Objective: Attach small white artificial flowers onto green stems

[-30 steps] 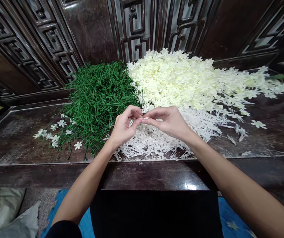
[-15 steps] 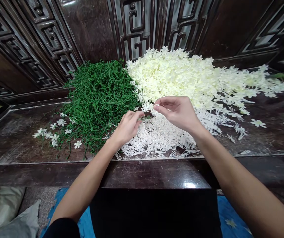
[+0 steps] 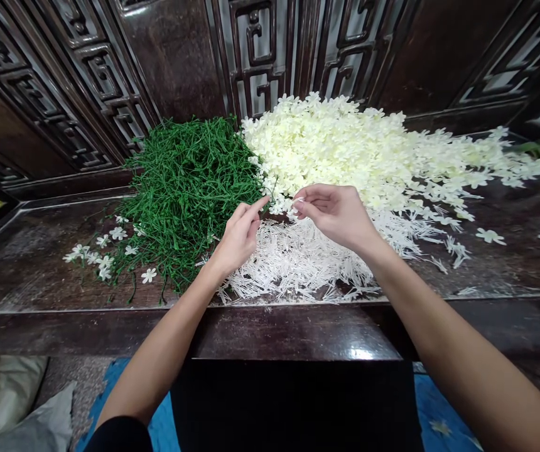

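My left hand (image 3: 239,237) pinches a thin green stem (image 3: 271,190) between thumb and forefinger, at the right edge of a heap of green plastic stems (image 3: 185,188). My right hand (image 3: 336,213) hovers just to the right with fingers curled in a pinch on a small white flower piece (image 3: 297,202). Both hands are above a spread of white plastic stamen sprigs (image 3: 307,263). Behind them lies a big pile of cream-white fabric flowers (image 3: 355,150).
Everything lies on a dark wooden bench (image 3: 39,276) with a carved wooden back (image 3: 251,50). A few finished flower stems (image 3: 100,251) lie at the left. Loose petals (image 3: 489,235) are scattered right. Blue cloth (image 3: 439,414) and grey sacks (image 3: 10,402) are below.
The hands, joined over the white sprigs a second ago, have parted. My left hand dropped, then rose with a green stem; my right hand moved up toward the cream flowers.
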The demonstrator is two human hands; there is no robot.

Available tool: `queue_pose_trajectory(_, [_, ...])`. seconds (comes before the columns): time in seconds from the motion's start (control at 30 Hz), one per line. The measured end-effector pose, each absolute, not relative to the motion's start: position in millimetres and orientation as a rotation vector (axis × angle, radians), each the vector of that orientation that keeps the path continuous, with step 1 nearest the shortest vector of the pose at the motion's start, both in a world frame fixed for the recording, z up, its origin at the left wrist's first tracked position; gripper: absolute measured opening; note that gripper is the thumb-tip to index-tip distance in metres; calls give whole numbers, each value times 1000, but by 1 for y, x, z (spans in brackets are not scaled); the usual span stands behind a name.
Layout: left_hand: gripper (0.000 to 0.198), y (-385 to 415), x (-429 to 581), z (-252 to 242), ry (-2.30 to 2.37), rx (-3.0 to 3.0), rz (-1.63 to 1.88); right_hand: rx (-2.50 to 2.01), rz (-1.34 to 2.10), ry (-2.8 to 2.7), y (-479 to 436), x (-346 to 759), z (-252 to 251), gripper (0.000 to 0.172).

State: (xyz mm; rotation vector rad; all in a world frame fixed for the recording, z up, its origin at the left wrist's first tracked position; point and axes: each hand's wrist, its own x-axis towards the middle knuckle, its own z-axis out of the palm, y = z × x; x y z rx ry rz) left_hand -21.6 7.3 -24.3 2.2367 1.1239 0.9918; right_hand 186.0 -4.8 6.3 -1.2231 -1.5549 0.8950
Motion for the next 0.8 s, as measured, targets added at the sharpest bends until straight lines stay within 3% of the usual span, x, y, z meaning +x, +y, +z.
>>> queue_pose_trajectory(0.33, [10,7,-17,-22,1100,1813,1173,-1177,950,-1618,-4,181,-2,25])
queue_pose_trajectory(0.8, [27,1,-15,-15,1024,1713,1291,-789,1155,-1690,-12,172,2,10])
